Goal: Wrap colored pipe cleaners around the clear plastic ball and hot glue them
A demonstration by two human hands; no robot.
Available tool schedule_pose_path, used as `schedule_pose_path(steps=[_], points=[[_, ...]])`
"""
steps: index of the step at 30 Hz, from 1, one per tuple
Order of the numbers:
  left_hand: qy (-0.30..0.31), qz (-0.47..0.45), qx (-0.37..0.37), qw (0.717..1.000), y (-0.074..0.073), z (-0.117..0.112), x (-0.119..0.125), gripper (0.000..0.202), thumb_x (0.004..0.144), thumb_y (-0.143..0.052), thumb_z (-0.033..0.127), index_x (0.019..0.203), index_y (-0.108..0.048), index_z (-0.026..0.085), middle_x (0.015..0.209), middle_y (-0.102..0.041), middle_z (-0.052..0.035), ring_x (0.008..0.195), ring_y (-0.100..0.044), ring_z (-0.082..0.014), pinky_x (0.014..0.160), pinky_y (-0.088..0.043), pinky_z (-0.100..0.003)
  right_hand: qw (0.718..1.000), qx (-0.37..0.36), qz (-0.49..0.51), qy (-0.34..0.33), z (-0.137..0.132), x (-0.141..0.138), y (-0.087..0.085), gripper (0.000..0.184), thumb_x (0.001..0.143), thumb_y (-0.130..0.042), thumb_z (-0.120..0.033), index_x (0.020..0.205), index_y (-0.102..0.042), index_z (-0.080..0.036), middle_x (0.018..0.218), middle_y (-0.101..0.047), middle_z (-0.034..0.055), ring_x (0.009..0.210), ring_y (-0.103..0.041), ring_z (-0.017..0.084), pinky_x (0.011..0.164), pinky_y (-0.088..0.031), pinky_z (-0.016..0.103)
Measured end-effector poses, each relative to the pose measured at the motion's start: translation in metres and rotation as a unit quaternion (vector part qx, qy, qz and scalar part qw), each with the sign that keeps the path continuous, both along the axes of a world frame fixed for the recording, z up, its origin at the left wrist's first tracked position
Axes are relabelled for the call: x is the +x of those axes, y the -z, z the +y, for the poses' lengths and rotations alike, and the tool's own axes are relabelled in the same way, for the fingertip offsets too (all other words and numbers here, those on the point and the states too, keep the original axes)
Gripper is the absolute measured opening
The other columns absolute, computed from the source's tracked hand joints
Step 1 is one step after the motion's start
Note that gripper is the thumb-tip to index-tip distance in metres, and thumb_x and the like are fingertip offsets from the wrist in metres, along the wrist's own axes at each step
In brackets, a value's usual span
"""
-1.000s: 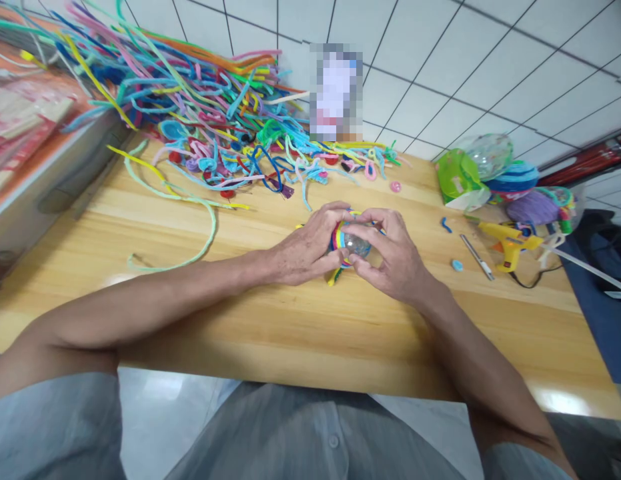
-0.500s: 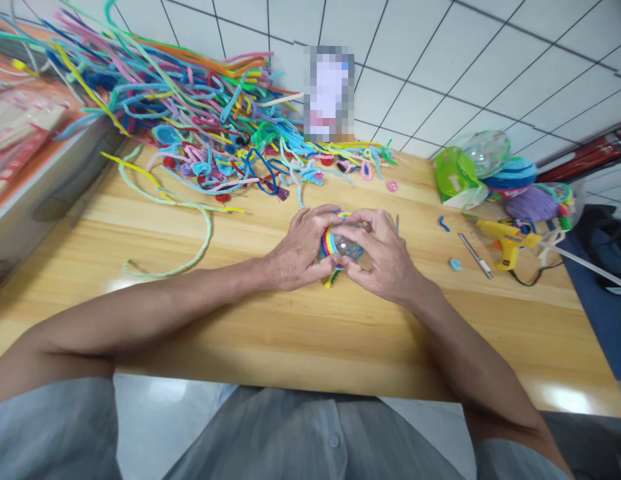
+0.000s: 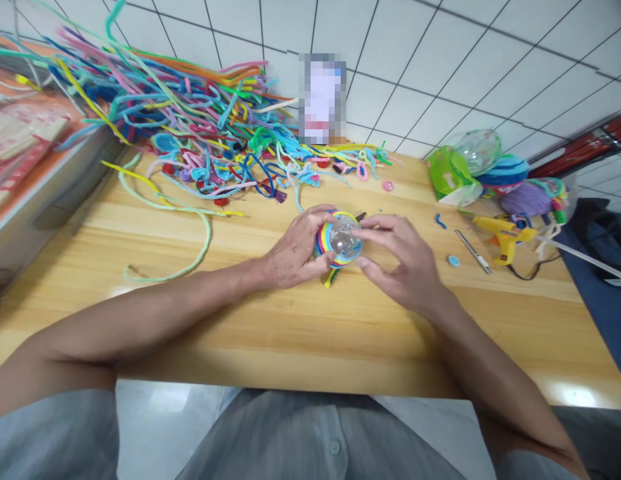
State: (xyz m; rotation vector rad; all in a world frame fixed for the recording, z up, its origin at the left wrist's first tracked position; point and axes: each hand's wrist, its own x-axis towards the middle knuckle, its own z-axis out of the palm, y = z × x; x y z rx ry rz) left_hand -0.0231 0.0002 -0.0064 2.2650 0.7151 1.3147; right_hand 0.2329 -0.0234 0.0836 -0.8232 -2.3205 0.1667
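A clear plastic ball [image 3: 344, 241] ringed with coloured pipe cleaners sits at the middle of the wooden table [image 3: 300, 320]. My left hand [image 3: 295, 250] cups its left side, fingers curled round it. My right hand [image 3: 403, 263] is at its right side, thumb and fingertips touching the ball, the fingers loosely spread. A yellow-green pipe cleaner end [image 3: 330, 277] sticks out under the ball.
A big heap of coloured pipe cleaners [image 3: 190, 127] fills the table's far left. A long pale green pipe cleaner [image 3: 190, 220] trails toward me. At the right lie a yellow glue gun [image 3: 503, 237], a craft knife [image 3: 473, 252], a green bag [image 3: 447, 177] and finished balls [image 3: 510, 177].
My right hand has drawn back to the right, uncovering the ball's clear top. My left hand stays cupped round it. The view has tilted slightly.
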Motion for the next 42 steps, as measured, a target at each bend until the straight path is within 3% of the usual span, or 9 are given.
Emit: schedule_pose_path(steps=[5, 10, 18, 35, 42], points=[[0.007, -0.01, -0.005, 1.0, 0.003, 0.002, 0.002, 0.061, 0.105, -0.067, 0.056, 0.152, -0.042, 0.025, 0.157, -0.054, -0.0217, 0.155, -0.052, -0.0371, 0.127, -0.047, -0.062, 0.999, 0.01, 0.022, 0.045, -0.003, 0.019, 0.0, 0.037, 0.1, -0.073, -0.021, 0.135, -0.073, -0.033, 0.128, -0.081, 0.0092, 0.116, -0.078, 0.03, 0.101, -0.063, 0.054], [0.005, -0.02, 0.008, 1.0, 0.003, 0.001, 0.004, 0.06, 0.105, -0.066, 0.052, 0.154, -0.041, 0.026, 0.155, -0.055, -0.0202, 0.153, -0.053, -0.0353, 0.127, -0.048, -0.061, 0.999, 0.03, -0.013, 0.018, -0.002, 0.003, 0.01, 0.04, 0.101, -0.073, -0.024, 0.14, -0.07, -0.031, 0.127, -0.078, 0.0104, 0.113, -0.075, 0.029, 0.096, -0.063, 0.051], [0.013, -0.004, 0.004, 1.0, -0.003, -0.001, 0.003, 0.061, 0.106, -0.065, 0.053, 0.154, -0.041, 0.025, 0.154, -0.057, -0.0209, 0.155, -0.053, -0.037, 0.126, -0.049, -0.061, 0.992, 0.093, -0.077, -0.042, 0.009, -0.018, 0.013, 0.046, 0.098, -0.063, -0.013, 0.143, -0.064, -0.023, 0.129, -0.071, 0.0158, 0.115, -0.067, 0.03, 0.093, -0.059, 0.049], [0.017, -0.005, 0.0, 1.0, -0.005, -0.003, 0.003, 0.065, 0.101, -0.069, 0.043, 0.157, -0.04, 0.025, 0.155, -0.055, -0.0202, 0.155, -0.052, -0.0383, 0.125, -0.049, -0.062, 0.991, 0.086, -0.099, -0.027, 0.008, -0.022, 0.007, 0.044, 0.095, -0.065, -0.015, 0.138, -0.064, -0.026, 0.125, -0.07, 0.0125, 0.112, -0.065, 0.03, 0.09, -0.055, 0.048], [0.037, -0.006, -0.012, 0.999, -0.009, -0.001, 0.003, 0.064, 0.101, -0.069, 0.043, 0.155, -0.04, 0.025, 0.153, -0.055, -0.0196, 0.153, -0.052, -0.0378, 0.125, -0.05, -0.063, 0.99, 0.096, -0.096, -0.029, 0.008, -0.023, 0.007, 0.041, 0.094, -0.065, -0.014, 0.134, -0.065, -0.023, 0.123, -0.069, 0.0147, 0.111, -0.064, 0.03, 0.089, -0.055, 0.047]])
